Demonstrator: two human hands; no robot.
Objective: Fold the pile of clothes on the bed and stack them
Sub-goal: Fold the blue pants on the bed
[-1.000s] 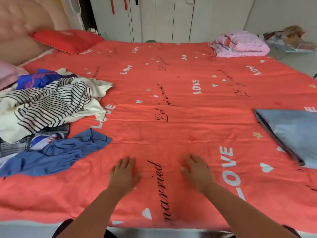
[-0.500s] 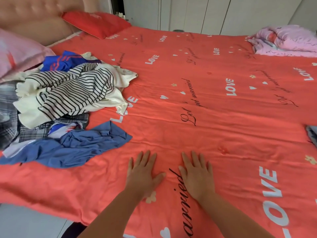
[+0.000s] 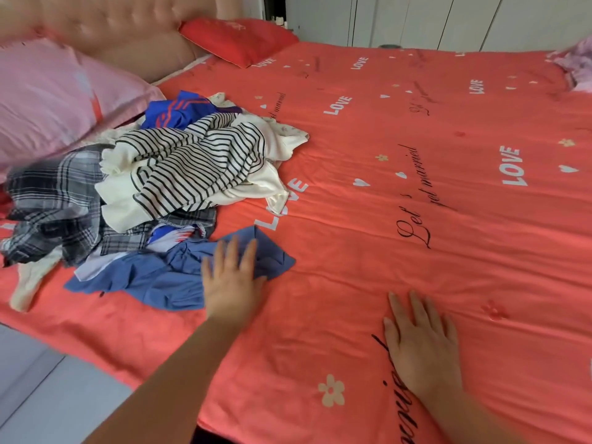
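Note:
A loose pile of clothes lies on the left of the red bed cover (image 3: 416, 219). A black-and-white striped top (image 3: 198, 168) lies uppermost, a grey plaid shirt (image 3: 54, 203) is at its left, and a bright blue garment (image 3: 176, 112) is behind. At the near edge of the pile lies a crumpled blue garment (image 3: 153, 280). My left hand (image 3: 232, 277) lies flat with straight fingers on that garment's right corner. My right hand (image 3: 423, 341) rests flat on the bare cover, well right of the pile.
A pink pillow (image 3: 48, 100) and a red pillow (image 3: 237, 40) lie against the padded headboard (image 3: 121, 30). Pink bedding (image 3: 576, 65) sits at the far right corner. The bed's near left edge drops to a grey floor (image 3: 38, 395). White wardrobe doors (image 3: 432, 20) stand behind.
The view has swung left, so the folded grey-blue item at the right is out of sight. My left hand has moved from the bare cover onto the blue garment. My right hand stays flat.

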